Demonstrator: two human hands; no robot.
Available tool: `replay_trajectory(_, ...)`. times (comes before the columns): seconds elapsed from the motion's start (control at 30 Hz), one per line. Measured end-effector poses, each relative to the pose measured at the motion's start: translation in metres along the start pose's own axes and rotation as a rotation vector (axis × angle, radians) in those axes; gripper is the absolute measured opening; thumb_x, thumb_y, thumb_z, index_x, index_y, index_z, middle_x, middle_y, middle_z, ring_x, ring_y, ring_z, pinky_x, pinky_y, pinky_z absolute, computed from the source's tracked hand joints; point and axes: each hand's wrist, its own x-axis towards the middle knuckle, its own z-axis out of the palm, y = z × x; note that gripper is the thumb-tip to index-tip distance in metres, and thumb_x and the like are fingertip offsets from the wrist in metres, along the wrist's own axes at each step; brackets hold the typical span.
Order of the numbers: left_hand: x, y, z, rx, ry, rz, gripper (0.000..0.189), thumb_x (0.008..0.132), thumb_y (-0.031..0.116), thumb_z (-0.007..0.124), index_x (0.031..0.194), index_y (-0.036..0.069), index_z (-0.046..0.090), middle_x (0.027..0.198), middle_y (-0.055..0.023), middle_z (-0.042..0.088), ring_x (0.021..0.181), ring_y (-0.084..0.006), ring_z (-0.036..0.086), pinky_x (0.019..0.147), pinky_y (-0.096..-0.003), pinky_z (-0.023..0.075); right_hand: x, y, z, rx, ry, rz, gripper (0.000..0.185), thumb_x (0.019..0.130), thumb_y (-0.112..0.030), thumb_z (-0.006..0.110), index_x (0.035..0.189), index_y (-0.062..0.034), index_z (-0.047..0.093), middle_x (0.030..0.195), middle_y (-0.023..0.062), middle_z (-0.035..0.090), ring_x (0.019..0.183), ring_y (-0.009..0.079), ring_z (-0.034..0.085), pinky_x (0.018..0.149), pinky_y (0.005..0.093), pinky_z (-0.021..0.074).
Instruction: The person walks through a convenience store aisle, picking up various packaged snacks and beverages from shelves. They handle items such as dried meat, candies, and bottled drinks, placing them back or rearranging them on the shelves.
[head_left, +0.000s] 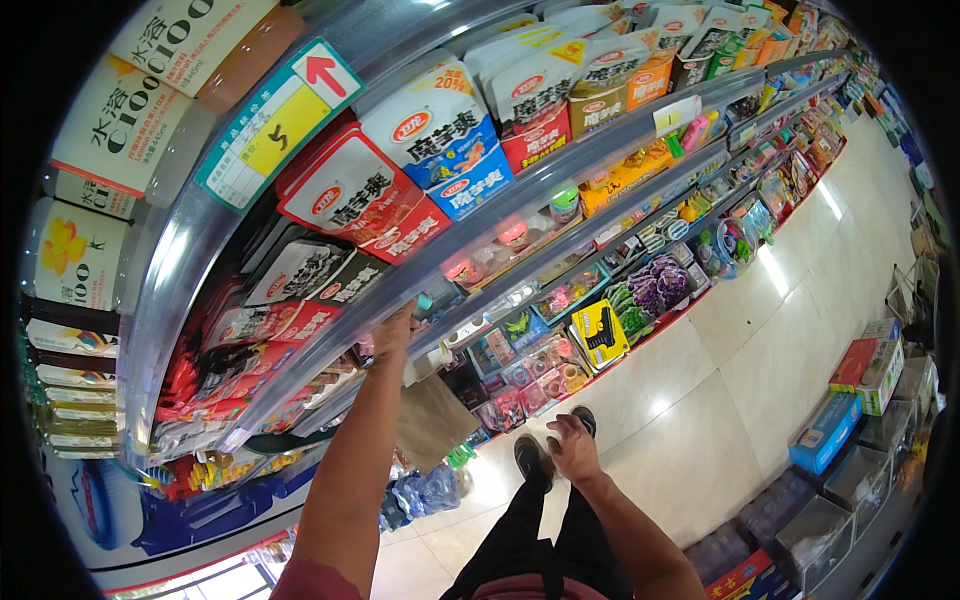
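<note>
My left hand (394, 330) reaches into a lower tier of the store shelf, just under the clear shelf edge strip (525, 184). A small teal item (424, 301) sits at its fingertips; whether the hand grips it cannot be told, as the fingers are partly hidden. Over the hand, on the tier above, stand snack pouches in display boxes, among them a black-and-white pouch (300, 270) and a red pouch (349, 187). My right hand (576, 450) hangs over the floor in front of my body, fingers loosely apart and holding nothing.
A yellow box with a toy pistol picture (600, 334) and purple-and-green packs (652, 292) line the bottom tier. Bottled drinks (82, 255) stand at left. A brown cardboard piece (435, 420) juts out below my left hand. Wire-framed bins (817, 532) and a blue box (825, 435) are at right.
</note>
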Motion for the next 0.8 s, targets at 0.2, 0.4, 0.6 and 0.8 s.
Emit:
replay_trajectory(0.2, 0.018, -0.044, -0.004, -0.162, 0.036, 0.377, 0.019, 0.083, 0.013, 0.072, 0.080, 0.004, 0.055, 0.066, -0.0018, 0.059, 0.049, -0.0086, 0.053, 0.041, -0.0264, 0.0435, -0.022, 0.003, 0.003, 0.010, -0.020, 0.059, 0.027, 0.076, -0.009, 0.061, 0.103, -0.0043, 0.061, 0.112, 0.0175, 0.061, 0.106, 0.0359, 0.057, 0.088, 0.0427, 0.0497)
replay_trajectory(0.4, -0.023, 0.004, 0.020, 0.287, 0.096, 0.642, 0.013, 0.084, 0.008, 0.068, 0.089, -0.003, 0.065, 0.073, -0.0074, 0.067, 0.062, -0.0112, 0.060, 0.060, -0.0256, 0.0491, -0.026, 0.014, -0.006, -0.026, 0.071, 0.065, 0.028, 0.076, -0.009, 0.060, 0.104, -0.0048, 0.060, 0.111, 0.0175, 0.061, 0.103, 0.0370, 0.058, 0.084, 0.0442, 0.0513)
replay_trajectory(0.6, -0.028, -0.031, 0.002, -0.371, 0.051, 0.330, 0.015, 0.086, 0.012, 0.068, 0.081, -0.001, 0.063, 0.067, -0.0048, 0.064, 0.058, -0.0084, 0.057, 0.053, -0.0229, 0.0444, -0.032, 0.001, -0.006, 0.020, 0.033, 0.109, 0.028, 0.077, -0.009, 0.062, 0.104, -0.0057, 0.060, 0.110, 0.0175, 0.062, 0.103, 0.0361, 0.058, 0.085, 0.0434, 0.0509)
replay_trajectory(0.8, -0.082, -0.021, 0.032, -0.232, -0.003, 0.437, 0.014, 0.085, 0.010, 0.069, 0.089, 0.002, 0.059, 0.073, -0.0027, 0.063, 0.056, -0.0070, 0.054, 0.050, -0.0227, 0.0421, -0.014, 0.005, -0.014, 0.034, 0.094, 0.129, 0.025, 0.077, -0.010, 0.064, 0.102, -0.0064, 0.063, 0.109, 0.0169, 0.062, 0.101, 0.0353, 0.059, 0.085, 0.0427, 0.0506)
